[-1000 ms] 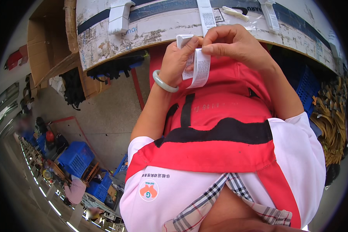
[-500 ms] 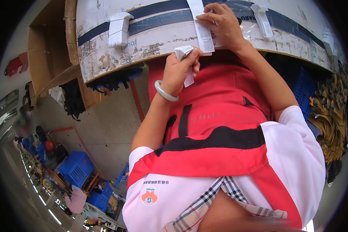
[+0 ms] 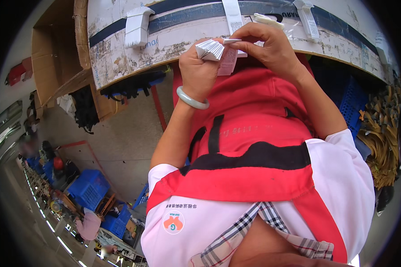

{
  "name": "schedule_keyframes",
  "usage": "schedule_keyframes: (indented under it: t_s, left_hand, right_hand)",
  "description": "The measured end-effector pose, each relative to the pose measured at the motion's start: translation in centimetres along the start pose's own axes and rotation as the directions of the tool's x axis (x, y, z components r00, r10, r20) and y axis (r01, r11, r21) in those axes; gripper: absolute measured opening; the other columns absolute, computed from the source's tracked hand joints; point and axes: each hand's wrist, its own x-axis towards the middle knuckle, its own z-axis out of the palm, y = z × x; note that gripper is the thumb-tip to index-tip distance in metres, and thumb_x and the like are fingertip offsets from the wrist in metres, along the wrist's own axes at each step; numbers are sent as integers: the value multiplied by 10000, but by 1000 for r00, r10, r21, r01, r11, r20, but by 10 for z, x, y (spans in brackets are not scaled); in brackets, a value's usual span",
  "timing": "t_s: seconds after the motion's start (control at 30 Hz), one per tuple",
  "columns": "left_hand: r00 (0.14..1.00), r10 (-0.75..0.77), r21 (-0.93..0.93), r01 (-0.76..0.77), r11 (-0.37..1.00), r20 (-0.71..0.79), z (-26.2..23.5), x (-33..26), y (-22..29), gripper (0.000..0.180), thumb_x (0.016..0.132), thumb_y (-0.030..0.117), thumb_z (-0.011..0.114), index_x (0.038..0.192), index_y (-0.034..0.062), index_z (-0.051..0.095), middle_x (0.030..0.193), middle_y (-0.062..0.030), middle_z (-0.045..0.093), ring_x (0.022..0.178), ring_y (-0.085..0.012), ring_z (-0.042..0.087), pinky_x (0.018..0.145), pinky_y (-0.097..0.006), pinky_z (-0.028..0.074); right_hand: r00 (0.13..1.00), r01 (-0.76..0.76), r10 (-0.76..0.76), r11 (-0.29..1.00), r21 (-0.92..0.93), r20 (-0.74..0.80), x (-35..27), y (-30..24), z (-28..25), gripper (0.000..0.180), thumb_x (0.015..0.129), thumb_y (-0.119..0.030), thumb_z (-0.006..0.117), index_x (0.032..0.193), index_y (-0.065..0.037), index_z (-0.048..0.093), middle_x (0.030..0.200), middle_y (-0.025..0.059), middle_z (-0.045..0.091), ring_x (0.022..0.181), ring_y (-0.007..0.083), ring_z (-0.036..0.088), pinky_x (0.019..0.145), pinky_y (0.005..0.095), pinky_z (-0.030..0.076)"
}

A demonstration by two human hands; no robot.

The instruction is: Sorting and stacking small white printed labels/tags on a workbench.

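My left hand (image 3: 196, 73), with a pale bangle at the wrist, is closed around a fanned stack of folded white labels (image 3: 210, 50). My right hand (image 3: 274, 49) pinches the end of a white label (image 3: 232, 41) between thumb and fingers, right beside the stack. Below the hands a strip of label hangs over the red apron. Behind them a long printed white label strip (image 3: 232, 17) lies across the worn cardboard surface (image 3: 116, 66) and over its front edge. A banded bundle of white labels (image 3: 137, 29) lies to the left, another label bundle (image 3: 307, 20) to the right.
A small crumpled off-white thing (image 3: 268, 20) lies behind my right hand. An open cardboard box (image 3: 58, 58) stands at the left. Blue crates (image 3: 89, 189) are at the lower left, with a seated person in pink nearby. Stacked tan and dark pieces (image 3: 381, 138) stand at the right.
My right hand has left the label strip on the surface and come nearer my body, now pinching a label. The left hand has risen and turned, showing the stack's folded ends.
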Motion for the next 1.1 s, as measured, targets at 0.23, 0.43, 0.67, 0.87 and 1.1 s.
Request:
schedule_keyframes:
  t_s: [0.23, 0.43, 0.67, 0.87, 1.1]
  left_hand:
    - [999, -43, -11, 43, 999, 11, 3, -4, 11, 146, 876, 60, 750, 1010, 11, 722, 719, 32, 624, 559, -20, 491, 466, -186, 346]
    - [999, -40, 11, 40, 999, -7, -2, -6, 10, 122, 866, 80, 761, 956, 11, 718, 799, 14, 665, 714, -46, 577, 585, -194, 458]
    - [992, -125, -98, 127, 987, 20, 2, -8, 12, 91, 871, 65, 750, 939, 12, 721, 753, 27, 639, 637, -24, 534, 524, -180, 398]
    - [903, -360, -277, 417, 865, 236, -9, -2, 10, 200, 922, 188, 710, 964, -7, 696, 760, -29, 654, 564, -52, 522, 487, -190, 391]
    - [811, -428, -353, 567, 745, 399, -3, -2, 2, 385, 968, 367, 631, 988, -17, 650, 772, -53, 632, 627, -122, 607, 534, -252, 483]
  right_hand:
    - [992, -116, 112, 991, 70, 63, -3, 0, -2, 214, 937, -158, 676, 1063, 14, 697, 886, 35, 687, 803, 77, 620, 737, 230, 538]
    - [991, -123, 116, 985, 118, 67, -3, -3, 2, 221, 942, -167, 672, 1053, 23, 692, 851, 27, 672, 789, 74, 608, 731, 228, 528]
    - [987, -152, 141, 974, 170, 76, -6, -2, 3, 198, 935, -167, 679, 981, 25, 681, 822, 21, 651, 773, 69, 596, 730, 229, 512]
    - [904, -380, 258, 850, 364, 340, -1, -18, -12, 215, 905, -205, 705, 928, 8, 688, 787, 9, 635, 722, 59, 566, 684, 195, 465]
    - [908, -407, 360, 876, 259, 213, 2, 3, 8, 215, 926, -197, 693, 1006, 3, 691, 832, 40, 674, 810, 76, 635, 784, 226, 526]
